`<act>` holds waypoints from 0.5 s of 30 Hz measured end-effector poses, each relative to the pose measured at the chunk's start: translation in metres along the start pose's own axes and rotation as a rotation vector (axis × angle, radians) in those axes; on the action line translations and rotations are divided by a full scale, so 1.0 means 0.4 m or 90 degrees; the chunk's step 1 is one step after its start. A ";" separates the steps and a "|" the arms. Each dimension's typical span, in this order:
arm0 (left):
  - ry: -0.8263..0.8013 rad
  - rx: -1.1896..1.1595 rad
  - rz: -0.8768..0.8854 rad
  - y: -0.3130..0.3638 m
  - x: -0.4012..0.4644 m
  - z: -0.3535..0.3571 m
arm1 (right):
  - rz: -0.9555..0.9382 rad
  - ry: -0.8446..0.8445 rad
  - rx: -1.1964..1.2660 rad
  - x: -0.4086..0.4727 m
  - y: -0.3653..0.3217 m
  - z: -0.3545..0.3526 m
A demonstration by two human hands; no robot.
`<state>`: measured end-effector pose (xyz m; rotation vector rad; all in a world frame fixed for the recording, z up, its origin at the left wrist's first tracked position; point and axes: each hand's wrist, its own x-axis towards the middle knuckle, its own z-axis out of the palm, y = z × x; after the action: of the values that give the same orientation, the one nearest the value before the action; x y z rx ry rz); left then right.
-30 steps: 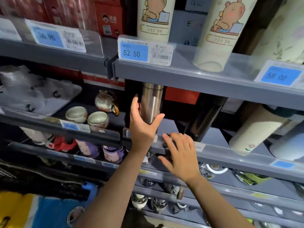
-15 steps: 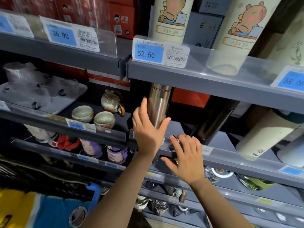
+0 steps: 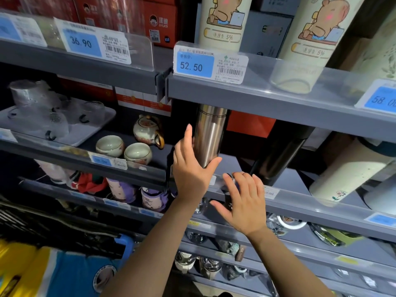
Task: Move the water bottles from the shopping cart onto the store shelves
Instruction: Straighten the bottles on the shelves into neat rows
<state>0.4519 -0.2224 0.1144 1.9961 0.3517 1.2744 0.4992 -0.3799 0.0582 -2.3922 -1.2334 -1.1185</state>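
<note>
Steel bottle (image 3: 209,133) top (shelf-hidden)

The left hand (image 3: 192,166) cups the base of a steel bottle (image 3: 209,133) standing on the grey shelf (image 3: 300,202), thumb right, fingers left; the right hand (image 3: 243,202) spreads flat over the shelf's front rail; a black bottle (image 3: 278,157) stands just beside; above, a price tag (image 3: 211,65) reads 52.50.

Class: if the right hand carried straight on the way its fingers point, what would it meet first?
Probably the black flask just beyond the right hand, whose fingers point up and into the shelf; depth is unclear.
</note>
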 end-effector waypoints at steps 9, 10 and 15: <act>0.004 0.225 0.110 -0.100 -0.033 -0.101 | -0.004 -0.014 0.000 -0.003 0.007 0.000; -0.007 0.279 0.130 -0.130 -0.032 -0.127 | 0.001 -0.014 0.004 -0.003 0.005 -0.003; -0.136 0.386 0.194 -0.263 -0.055 -0.202 | 0.151 -0.010 0.122 0.035 -0.052 -0.039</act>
<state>0.3869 -0.1269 0.0452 2.7615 0.3692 1.2076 0.4800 -0.3667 0.0761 -2.3308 -0.9803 -0.8715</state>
